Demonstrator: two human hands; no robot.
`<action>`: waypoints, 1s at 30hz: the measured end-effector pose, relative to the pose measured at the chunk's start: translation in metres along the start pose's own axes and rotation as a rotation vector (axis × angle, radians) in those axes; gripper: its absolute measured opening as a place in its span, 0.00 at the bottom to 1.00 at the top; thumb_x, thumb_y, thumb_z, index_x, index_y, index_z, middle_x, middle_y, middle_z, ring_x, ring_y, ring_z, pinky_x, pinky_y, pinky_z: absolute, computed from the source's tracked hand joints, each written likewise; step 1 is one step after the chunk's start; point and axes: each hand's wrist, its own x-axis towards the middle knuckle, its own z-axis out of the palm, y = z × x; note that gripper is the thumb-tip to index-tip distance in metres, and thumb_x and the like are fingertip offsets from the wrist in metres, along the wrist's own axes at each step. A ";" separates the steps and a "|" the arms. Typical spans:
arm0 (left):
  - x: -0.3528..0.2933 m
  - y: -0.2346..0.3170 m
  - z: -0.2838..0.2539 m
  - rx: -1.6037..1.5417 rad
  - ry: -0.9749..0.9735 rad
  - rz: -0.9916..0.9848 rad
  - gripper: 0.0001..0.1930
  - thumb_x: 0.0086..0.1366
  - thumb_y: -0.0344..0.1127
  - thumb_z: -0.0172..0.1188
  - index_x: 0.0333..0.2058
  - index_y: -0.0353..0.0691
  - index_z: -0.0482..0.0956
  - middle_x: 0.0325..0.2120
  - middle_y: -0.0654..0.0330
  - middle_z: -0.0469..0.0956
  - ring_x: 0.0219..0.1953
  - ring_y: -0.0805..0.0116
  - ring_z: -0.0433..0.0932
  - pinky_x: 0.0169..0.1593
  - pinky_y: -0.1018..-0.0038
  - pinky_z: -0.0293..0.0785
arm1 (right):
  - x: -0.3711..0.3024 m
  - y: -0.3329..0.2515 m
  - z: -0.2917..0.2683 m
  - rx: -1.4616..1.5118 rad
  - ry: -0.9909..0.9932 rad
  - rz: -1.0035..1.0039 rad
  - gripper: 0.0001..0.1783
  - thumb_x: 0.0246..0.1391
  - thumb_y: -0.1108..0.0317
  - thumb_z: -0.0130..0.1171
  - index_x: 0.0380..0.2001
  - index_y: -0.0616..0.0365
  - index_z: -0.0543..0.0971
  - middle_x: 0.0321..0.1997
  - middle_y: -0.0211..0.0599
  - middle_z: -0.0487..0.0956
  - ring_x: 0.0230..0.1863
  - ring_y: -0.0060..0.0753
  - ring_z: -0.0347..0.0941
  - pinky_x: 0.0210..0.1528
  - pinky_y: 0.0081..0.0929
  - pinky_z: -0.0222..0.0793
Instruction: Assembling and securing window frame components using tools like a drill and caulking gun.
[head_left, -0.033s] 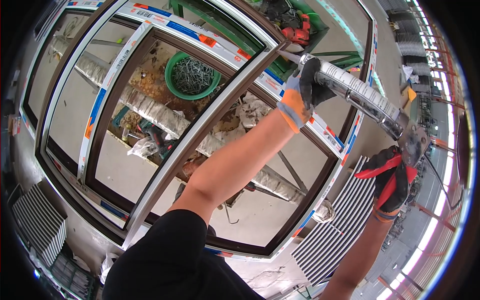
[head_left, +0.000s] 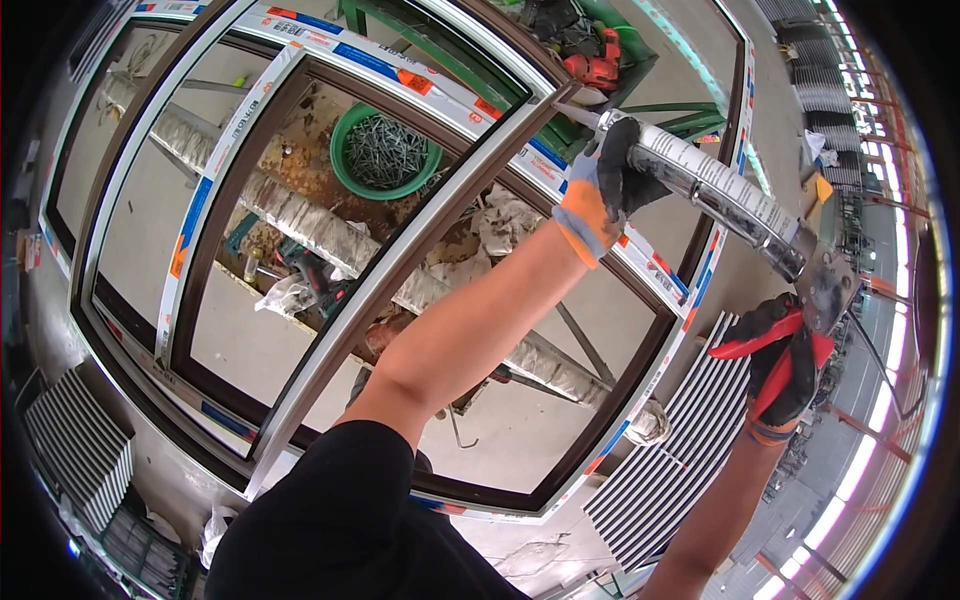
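Note:
A caulking gun (head_left: 720, 190) with a pale printed cartridge slants across the upper right. My left hand (head_left: 615, 180), in an orange, grey and black glove, is closed round the front of its barrel, just behind the nozzle (head_left: 580, 113). The nozzle tip meets the end of a brown and silver frame bar (head_left: 400, 235); whether they touch I cannot tell. At the back of the gun, my right hand (head_left: 785, 365), gloved in black, wraps the red-gripped handles. Both hands are above the right part of a large window frame (head_left: 205, 300) with brown profiles and taped edges.
Beneath the frame show a green bowl (head_left: 385, 190) of screws, a wrapped beam (head_left: 310, 225), and a dark power drill (head_left: 315, 280). A red power tool (head_left: 597, 68) lies at the top on a green stand. Striped stacks of profiles (head_left: 670, 440) lie at lower right and left.

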 end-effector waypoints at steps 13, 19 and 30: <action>-0.029 0.012 -0.011 -0.131 -0.098 0.014 0.16 0.63 0.37 0.61 0.45 0.37 0.68 0.37 0.52 0.75 0.38 0.53 0.80 0.42 0.47 0.82 | -0.020 0.008 0.007 -0.046 0.022 -0.038 0.25 0.56 0.57 0.53 0.48 0.66 0.66 0.36 0.41 0.71 0.35 0.38 0.71 0.40 0.39 0.70; -0.044 0.014 -0.019 -0.132 -0.078 -0.055 0.15 0.64 0.37 0.61 0.44 0.38 0.69 0.36 0.52 0.75 0.37 0.54 0.80 0.42 0.49 0.82 | -0.035 0.011 0.006 -0.083 0.060 -0.017 0.27 0.56 0.57 0.54 0.51 0.66 0.64 0.36 0.43 0.72 0.37 0.42 0.72 0.41 0.43 0.72; -0.090 0.024 -0.019 0.030 -0.002 -0.017 0.15 0.66 0.48 0.58 0.43 0.43 0.75 0.36 0.60 0.80 0.38 0.64 0.81 0.41 0.63 0.82 | -0.065 0.015 0.024 -0.135 0.028 -0.008 0.26 0.55 0.53 0.53 0.47 0.65 0.65 0.33 0.42 0.72 0.34 0.42 0.71 0.39 0.43 0.70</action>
